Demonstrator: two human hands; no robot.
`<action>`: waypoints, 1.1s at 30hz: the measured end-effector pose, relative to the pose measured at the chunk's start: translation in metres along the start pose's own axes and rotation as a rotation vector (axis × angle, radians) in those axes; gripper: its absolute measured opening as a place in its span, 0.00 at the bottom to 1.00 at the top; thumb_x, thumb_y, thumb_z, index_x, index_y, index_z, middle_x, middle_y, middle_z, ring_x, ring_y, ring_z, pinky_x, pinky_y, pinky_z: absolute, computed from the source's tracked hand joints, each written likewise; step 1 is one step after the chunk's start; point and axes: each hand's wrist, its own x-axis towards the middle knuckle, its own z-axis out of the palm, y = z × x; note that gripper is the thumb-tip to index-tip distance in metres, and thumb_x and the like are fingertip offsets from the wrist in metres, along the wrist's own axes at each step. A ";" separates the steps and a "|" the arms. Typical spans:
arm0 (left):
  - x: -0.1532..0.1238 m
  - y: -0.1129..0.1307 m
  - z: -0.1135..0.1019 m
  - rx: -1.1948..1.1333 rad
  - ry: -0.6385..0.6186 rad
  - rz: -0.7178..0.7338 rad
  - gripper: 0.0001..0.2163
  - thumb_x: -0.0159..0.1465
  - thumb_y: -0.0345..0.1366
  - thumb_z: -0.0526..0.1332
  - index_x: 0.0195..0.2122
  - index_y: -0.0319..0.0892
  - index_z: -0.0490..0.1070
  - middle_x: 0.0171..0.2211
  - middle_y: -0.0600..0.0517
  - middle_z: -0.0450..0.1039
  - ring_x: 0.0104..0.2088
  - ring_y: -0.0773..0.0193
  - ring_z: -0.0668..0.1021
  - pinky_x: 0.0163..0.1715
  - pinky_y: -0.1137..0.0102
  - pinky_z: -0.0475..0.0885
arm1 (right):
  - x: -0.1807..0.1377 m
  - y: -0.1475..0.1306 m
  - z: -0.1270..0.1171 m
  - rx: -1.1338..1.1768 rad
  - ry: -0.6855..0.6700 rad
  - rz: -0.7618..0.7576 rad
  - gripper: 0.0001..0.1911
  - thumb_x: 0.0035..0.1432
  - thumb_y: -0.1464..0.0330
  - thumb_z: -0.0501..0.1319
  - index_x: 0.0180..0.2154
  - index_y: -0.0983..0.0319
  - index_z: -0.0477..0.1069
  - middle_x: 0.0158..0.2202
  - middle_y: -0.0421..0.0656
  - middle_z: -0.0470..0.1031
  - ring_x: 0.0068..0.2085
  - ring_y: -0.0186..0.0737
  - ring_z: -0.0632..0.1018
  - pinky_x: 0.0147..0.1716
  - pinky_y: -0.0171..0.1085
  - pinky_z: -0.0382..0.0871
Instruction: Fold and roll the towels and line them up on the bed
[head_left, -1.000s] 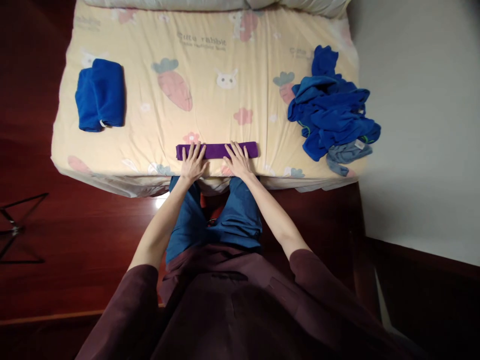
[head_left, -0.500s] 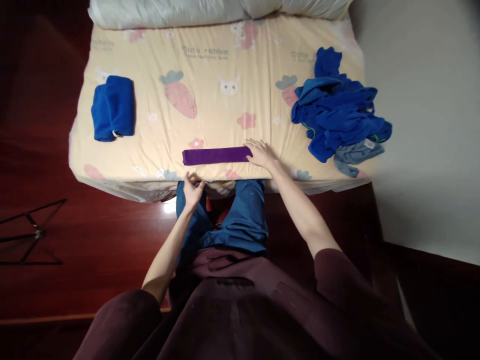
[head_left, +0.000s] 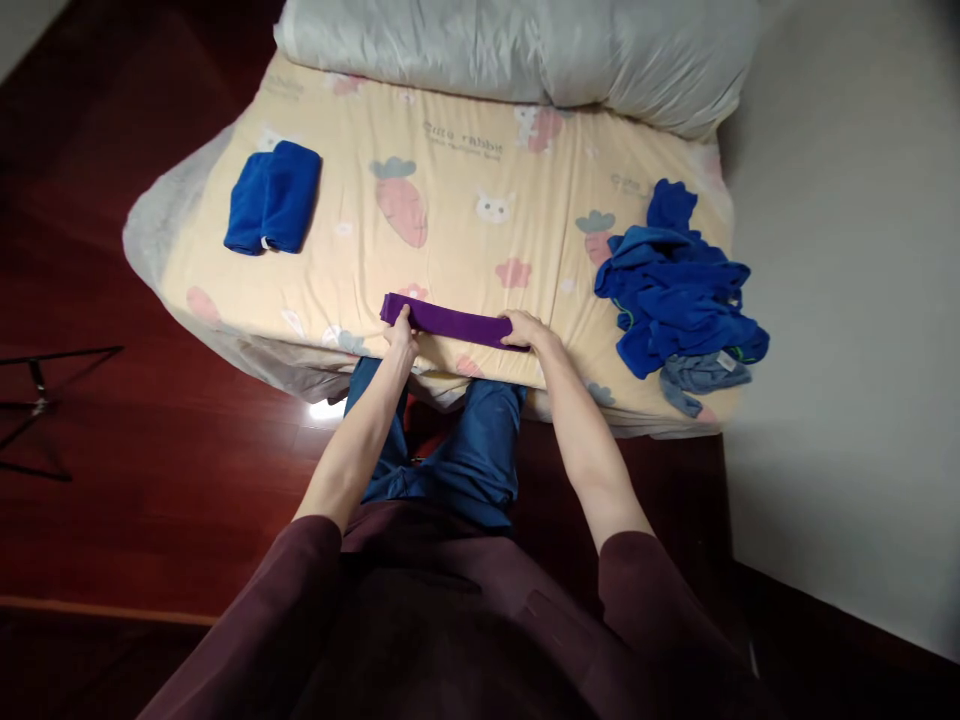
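Observation:
A purple cloth [head_left: 454, 322], folded into a long narrow strip, lies near the front edge of the yellow cartoon-print bed sheet [head_left: 450, 240]. My left hand [head_left: 401, 333] is closed on the strip's left end. My right hand [head_left: 525, 330] grips its right end, fingers curled over the cloth. Both forearms reach forward from dark maroon sleeves over my blue trousers.
A folded blue towel [head_left: 272, 197] sits at the bed's left side. A heap of loose blue cloths [head_left: 675, 290] with a grey one [head_left: 701, 376] lies at the right. A white duvet [head_left: 525, 50] runs along the back. Dark red floor lies left, a pale wall right.
Both hands were flat on the strip, then my left hand came off toward me. Now each hand grips one end. The view has swung left and tilted.

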 end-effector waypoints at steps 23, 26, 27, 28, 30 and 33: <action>-0.038 0.236 0.021 0.401 -1.049 0.633 0.10 0.61 0.36 0.71 0.41 0.38 0.76 0.39 0.46 0.81 0.48 0.49 0.83 0.56 0.52 0.76 | 0.041 -0.212 0.013 0.651 0.228 -0.198 0.22 0.45 0.66 0.75 0.43 0.68 0.80 0.40 0.52 0.85 0.43 0.57 0.85 0.40 0.45 0.81; -0.044 0.287 0.011 0.463 -1.069 0.695 0.14 0.62 0.39 0.73 0.41 0.38 0.74 0.36 0.47 0.80 0.41 0.53 0.84 0.52 0.53 0.78 | 0.074 -0.282 0.013 0.656 0.264 -0.173 0.24 0.42 0.67 0.75 0.44 0.68 0.79 0.44 0.55 0.84 0.48 0.60 0.85 0.47 0.48 0.81; -0.043 0.302 0.008 0.473 -1.054 0.717 0.14 0.62 0.40 0.74 0.41 0.38 0.74 0.35 0.47 0.79 0.41 0.54 0.84 0.52 0.54 0.78 | 0.086 -0.304 0.014 0.678 0.283 -0.185 0.25 0.42 0.67 0.75 0.45 0.67 0.79 0.45 0.56 0.84 0.49 0.60 0.84 0.48 0.48 0.81; -0.040 0.316 0.005 0.477 -1.031 0.734 0.14 0.61 0.40 0.74 0.41 0.38 0.74 0.35 0.48 0.79 0.41 0.54 0.84 0.52 0.54 0.78 | 0.098 -0.327 0.014 0.716 0.303 -0.206 0.26 0.42 0.67 0.74 0.45 0.67 0.79 0.46 0.55 0.84 0.51 0.60 0.84 0.49 0.49 0.81; -0.034 0.343 0.000 0.492 -0.985 0.770 0.13 0.60 0.37 0.75 0.40 0.38 0.74 0.34 0.48 0.77 0.42 0.54 0.84 0.52 0.55 0.78 | 0.120 -0.368 0.015 0.829 0.326 -0.271 0.28 0.41 0.66 0.74 0.47 0.67 0.78 0.47 0.54 0.84 0.51 0.57 0.83 0.49 0.48 0.81; -0.021 0.376 -0.005 0.540 -0.949 0.878 0.10 0.60 0.33 0.73 0.38 0.37 0.75 0.34 0.50 0.77 0.41 0.55 0.84 0.52 0.56 0.78 | 0.149 -0.417 0.014 0.980 0.302 -0.356 0.31 0.38 0.65 0.75 0.47 0.68 0.76 0.46 0.51 0.84 0.48 0.53 0.83 0.47 0.48 0.82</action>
